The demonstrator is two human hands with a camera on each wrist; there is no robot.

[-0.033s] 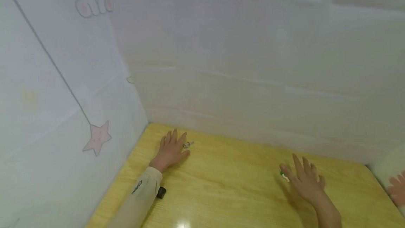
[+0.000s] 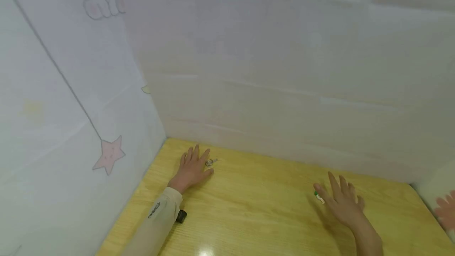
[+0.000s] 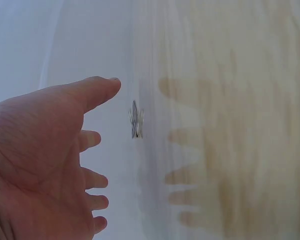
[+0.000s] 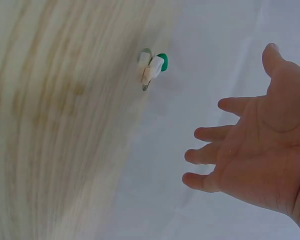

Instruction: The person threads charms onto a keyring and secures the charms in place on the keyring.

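Hands are hovering spread over the wooden worktop (image 2: 256,208), gripping nothing. The left hand (image 2: 192,169) is lying with fingers straight at the far left, a small metal ring (image 2: 209,162) just beside its fingertips. The right hand (image 2: 343,202) is reaching, fingers relaxed, near a small green-and-white piece (image 2: 318,196) at its thumb.

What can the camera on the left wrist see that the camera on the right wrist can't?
Only the left wrist view shows the left hand, open with spread fingers, and a small metal ring lying near the thumb, not touched.

Only the right wrist view shows the right hand, also open, and a little white and green object lying apart from its fingers.

Both show the wooden table and the pale white cloth wall behind it, and in both the hand holds nothing.
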